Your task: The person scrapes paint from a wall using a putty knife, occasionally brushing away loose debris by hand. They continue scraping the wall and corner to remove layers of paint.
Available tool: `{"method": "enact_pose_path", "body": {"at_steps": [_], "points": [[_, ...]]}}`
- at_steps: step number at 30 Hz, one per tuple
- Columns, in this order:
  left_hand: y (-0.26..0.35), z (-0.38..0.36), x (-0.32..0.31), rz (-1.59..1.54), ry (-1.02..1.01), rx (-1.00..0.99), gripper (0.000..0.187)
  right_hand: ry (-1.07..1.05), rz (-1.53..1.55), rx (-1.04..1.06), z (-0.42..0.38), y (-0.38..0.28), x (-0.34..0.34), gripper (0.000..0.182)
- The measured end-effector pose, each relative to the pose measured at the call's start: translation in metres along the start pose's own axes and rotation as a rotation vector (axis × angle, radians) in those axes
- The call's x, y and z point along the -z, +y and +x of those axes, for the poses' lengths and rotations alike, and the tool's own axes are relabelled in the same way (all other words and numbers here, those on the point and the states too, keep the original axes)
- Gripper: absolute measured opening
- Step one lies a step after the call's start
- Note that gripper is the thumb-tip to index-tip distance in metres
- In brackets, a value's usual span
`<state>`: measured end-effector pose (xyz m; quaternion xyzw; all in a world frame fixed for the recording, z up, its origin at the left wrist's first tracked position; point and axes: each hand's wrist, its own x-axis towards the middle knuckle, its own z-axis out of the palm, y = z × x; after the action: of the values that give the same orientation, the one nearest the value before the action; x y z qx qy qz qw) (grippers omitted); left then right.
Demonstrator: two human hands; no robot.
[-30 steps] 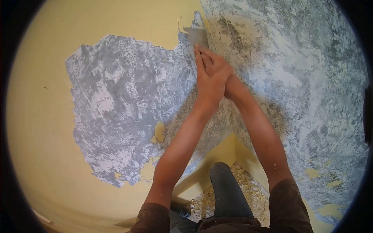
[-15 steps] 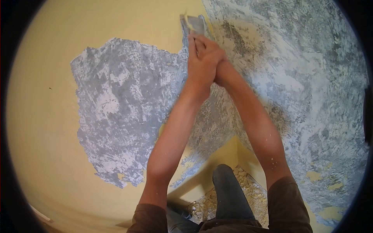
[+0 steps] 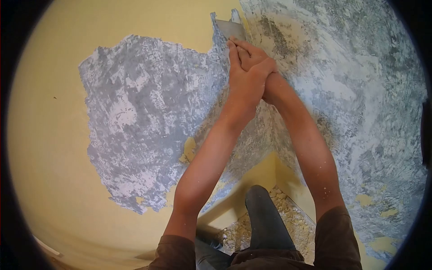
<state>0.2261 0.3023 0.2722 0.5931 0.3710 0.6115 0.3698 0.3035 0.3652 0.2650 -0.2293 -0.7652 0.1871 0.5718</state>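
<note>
Jutting past the fingers (image 3: 234, 55) is a blade (image 3: 230, 29) (grey, flat).

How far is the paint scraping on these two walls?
Looks done: most of the right wall is stripped to grey.
In hand: the overlapping left hand and right hand work the scraper near the corner.
Probably left: the left wall's wide yellow paint, and small yellow patches low right.

You are looking down at a floor (image 3: 307, 231) that small, pale and yellowish fragments (image 3: 237, 229) are covering, reaching into its far corner.
</note>
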Motion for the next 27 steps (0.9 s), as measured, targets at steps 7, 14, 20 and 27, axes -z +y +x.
{"method": "enact_pose_path", "body": {"at_steps": [7, 14, 20, 27], "points": [[0.003, -0.002, -0.009, -0.047, 0.025, -0.003, 0.109, 0.013, 0.153, -0.063, -0.001, 0.031, -0.017, 0.046], [-0.019, -0.01, -0.004, 0.037, 0.103, -0.062, 0.11, -0.064, 0.523, -0.334, -0.031, -0.033, -0.005, 0.045], [0.017, -0.006, -0.011, 0.027, -0.057, 0.067, 0.11, 0.014, 0.077, -0.02, -0.015, 0.015, -0.014, 0.045], [0.022, -0.025, -0.019, -0.011, 0.002, 0.098, 0.11, -0.016, 0.48, -0.46, -0.017, -0.018, -0.003, 0.042]]}}
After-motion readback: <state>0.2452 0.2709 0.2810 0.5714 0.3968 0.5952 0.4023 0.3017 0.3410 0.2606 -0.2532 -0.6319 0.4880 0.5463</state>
